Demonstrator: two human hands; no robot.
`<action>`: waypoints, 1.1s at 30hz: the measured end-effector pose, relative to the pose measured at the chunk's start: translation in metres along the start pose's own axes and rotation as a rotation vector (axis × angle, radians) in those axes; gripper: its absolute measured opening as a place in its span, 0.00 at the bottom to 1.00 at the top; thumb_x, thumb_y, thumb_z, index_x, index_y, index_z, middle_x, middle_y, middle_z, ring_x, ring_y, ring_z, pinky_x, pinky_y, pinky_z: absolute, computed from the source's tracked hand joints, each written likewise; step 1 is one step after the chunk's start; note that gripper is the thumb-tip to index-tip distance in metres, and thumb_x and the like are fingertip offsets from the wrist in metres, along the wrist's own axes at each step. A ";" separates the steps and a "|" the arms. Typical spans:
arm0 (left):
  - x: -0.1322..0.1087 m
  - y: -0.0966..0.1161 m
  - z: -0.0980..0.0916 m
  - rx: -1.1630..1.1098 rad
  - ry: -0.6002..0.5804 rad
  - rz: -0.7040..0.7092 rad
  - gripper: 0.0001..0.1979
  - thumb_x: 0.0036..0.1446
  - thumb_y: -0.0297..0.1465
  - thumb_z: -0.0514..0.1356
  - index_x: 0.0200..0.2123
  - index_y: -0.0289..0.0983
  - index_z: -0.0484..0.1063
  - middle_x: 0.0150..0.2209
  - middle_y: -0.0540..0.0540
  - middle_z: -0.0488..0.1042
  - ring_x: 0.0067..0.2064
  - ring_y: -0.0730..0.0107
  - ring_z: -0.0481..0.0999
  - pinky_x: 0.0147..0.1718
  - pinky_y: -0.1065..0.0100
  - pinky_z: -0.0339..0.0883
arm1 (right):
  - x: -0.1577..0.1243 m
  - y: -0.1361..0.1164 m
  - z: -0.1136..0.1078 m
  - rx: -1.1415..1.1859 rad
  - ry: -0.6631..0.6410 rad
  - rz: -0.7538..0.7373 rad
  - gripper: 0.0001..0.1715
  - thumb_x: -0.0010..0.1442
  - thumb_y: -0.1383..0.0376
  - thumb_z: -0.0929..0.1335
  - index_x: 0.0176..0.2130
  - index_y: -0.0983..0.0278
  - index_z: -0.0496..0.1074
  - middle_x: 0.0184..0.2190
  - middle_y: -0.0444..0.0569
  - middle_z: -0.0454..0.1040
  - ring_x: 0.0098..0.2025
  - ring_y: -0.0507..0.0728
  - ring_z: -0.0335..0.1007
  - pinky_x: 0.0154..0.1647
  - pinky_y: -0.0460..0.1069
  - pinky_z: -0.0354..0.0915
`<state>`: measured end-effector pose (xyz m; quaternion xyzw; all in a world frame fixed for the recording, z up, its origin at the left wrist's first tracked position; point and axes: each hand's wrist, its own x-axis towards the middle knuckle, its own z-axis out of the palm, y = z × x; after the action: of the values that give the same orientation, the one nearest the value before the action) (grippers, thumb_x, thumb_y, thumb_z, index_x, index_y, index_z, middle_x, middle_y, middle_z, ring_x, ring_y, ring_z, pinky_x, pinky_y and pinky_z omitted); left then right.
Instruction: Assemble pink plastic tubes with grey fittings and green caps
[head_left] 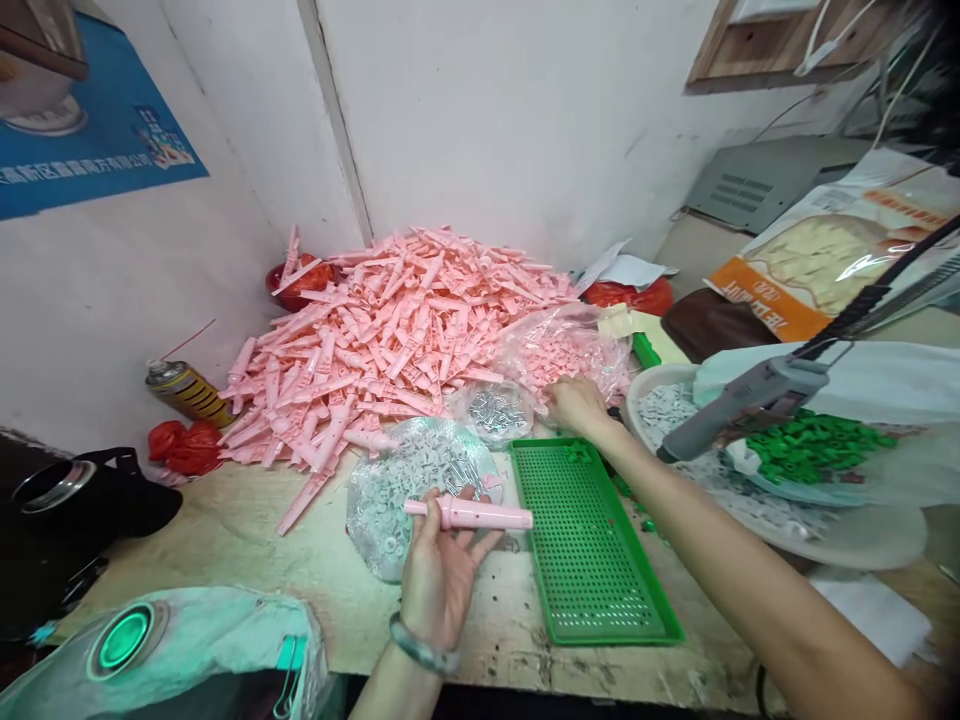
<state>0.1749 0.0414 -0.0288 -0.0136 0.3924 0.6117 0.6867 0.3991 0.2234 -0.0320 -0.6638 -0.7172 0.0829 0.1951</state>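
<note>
Tube [484, 515], pink, is held in yr L hand [442, 578], thumb across it, fingers loosely spread, tip by green tray [592, 550], white parts [397, 475] just behind. Farther off, yr R hand [579, 406] is at sm. pink pcs [551, 358]; can't tell its grip. Pink pile [397, 320] sits nr wall [487, 120].

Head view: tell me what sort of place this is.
Likely a small hand-assembly workshop: a heap of pink plastic parts, a bag of small metal fasteners and a grey electric screwdriver.
</note>
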 end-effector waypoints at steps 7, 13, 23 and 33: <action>-0.001 0.005 0.005 0.067 0.013 0.097 0.19 0.51 0.25 0.67 0.41 0.42 0.61 0.38 0.48 0.74 0.44 0.56 0.79 0.42 0.49 0.76 | -0.044 -0.026 -0.011 0.032 -0.003 -0.051 0.13 0.53 0.70 0.66 0.40 0.66 0.73 0.34 0.53 0.77 0.37 0.61 0.73 0.39 0.52 0.63; -0.004 0.005 0.009 0.118 -0.020 0.203 0.22 0.49 0.28 0.69 0.41 0.43 0.60 0.39 0.49 0.75 0.45 0.58 0.79 0.41 0.54 0.77 | -0.136 -0.062 -0.023 0.686 -0.322 -0.259 0.09 0.57 0.69 0.65 0.39 0.61 0.71 0.37 0.45 0.77 0.39 0.55 0.75 0.42 0.50 0.70; -0.011 -0.002 0.003 0.156 -0.087 0.079 0.24 0.47 0.30 0.71 0.43 0.43 0.61 0.37 0.50 0.76 0.43 0.60 0.80 0.41 0.57 0.77 | -0.160 -0.053 -0.002 1.225 -0.529 0.075 0.18 0.45 0.56 0.77 0.34 0.63 0.76 0.29 0.44 0.77 0.30 0.54 0.75 0.34 0.49 0.73; -0.012 -0.004 0.000 0.292 -0.153 -0.145 0.25 0.50 0.28 0.69 0.50 0.42 0.63 0.34 0.51 0.75 0.36 0.62 0.81 0.37 0.62 0.76 | -0.109 0.010 -0.003 0.105 -0.004 -0.121 0.12 0.62 0.72 0.62 0.32 0.64 0.74 0.34 0.53 0.72 0.39 0.60 0.68 0.40 0.54 0.65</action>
<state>0.1788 0.0306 -0.0235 0.1044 0.4217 0.4966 0.7514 0.4140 0.1168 -0.0512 -0.6077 -0.7512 0.1101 0.2328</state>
